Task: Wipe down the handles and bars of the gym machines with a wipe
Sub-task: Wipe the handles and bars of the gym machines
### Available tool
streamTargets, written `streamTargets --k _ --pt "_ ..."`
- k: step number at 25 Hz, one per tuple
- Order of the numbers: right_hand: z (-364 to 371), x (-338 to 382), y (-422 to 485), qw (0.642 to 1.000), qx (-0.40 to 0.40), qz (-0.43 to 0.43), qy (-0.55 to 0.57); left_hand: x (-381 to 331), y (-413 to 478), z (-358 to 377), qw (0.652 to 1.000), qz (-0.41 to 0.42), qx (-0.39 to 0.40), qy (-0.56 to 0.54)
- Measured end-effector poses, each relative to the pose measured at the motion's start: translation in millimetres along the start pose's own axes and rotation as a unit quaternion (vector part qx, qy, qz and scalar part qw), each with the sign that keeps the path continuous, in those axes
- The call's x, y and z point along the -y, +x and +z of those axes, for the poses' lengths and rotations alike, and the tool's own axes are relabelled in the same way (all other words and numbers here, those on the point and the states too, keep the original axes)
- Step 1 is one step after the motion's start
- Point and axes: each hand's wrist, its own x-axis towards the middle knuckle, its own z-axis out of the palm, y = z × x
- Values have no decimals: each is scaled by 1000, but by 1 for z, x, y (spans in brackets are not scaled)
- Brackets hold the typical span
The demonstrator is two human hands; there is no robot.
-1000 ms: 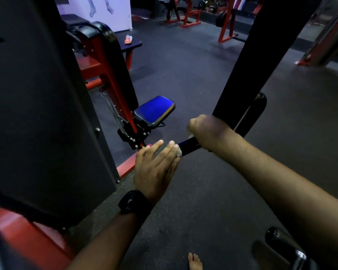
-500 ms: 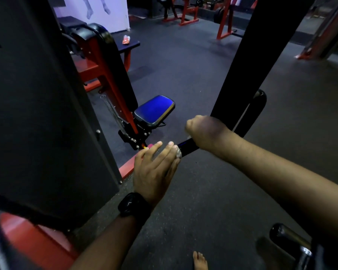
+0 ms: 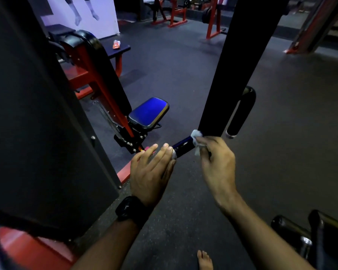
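A short dark handle with a silver end cap juts out from a black machine arm. My left hand, fingers straight and together, rests flat against the handle's capped end. My right hand pinches a crumpled white wipe against the handle where it meets the arm. A second black padded handle hangs just behind the arm.
A black weight-stack shroud fills the left. Beyond it stand a red-framed seat with a blue pad and a bench with a small orange packet. Another padded bar sits at lower right. My bare foot is on the rubber floor.
My right hand has rolled over from a fist on top of the handle to a pinch from the near side, and the white wipe now shows. The left hand stays put.
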Motion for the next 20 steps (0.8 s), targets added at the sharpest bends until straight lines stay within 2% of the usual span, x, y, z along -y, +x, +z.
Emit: streamTargets --k 1,2,3,4,6,7,8,11,14,15,18,20 --pt "7 -4 -13 990 -44 93 96 -1 0 0 1000 1 0 -5" --pt "17 -4 -20 956 -76 202 201 -1 0 0 1000 3 0 -9" --pt "28 -1 -22 894 -104 305 311 0 0 0 1000 6 -1 -9" --pt "36 4 -18 818 -126 390 404 1 0 0 1000 8 -1 -9" --pt "47 15 -6 689 -154 486 515 2 2 -1 1000 13 1 -10" --pt "49 21 -3 646 -164 514 540 2 3 -1 1000 17 3 -7" --pt "51 27 -3 621 -166 528 554 2 3 -1 1000 20 6 -3" --pt "47 38 -6 614 -119 536 567 4 3 -3 999 29 14 7" --pt "42 34 1 597 -153 540 573 5 5 -2 999 32 14 9" --pt "42 34 0 602 -152 541 567 4 3 -3 999 30 16 8" --pt "46 41 -6 618 -77 550 557 4 2 -4 999 30 7 15" --pt "48 38 -5 616 -108 550 553 5 4 -4 1000 24 15 12"
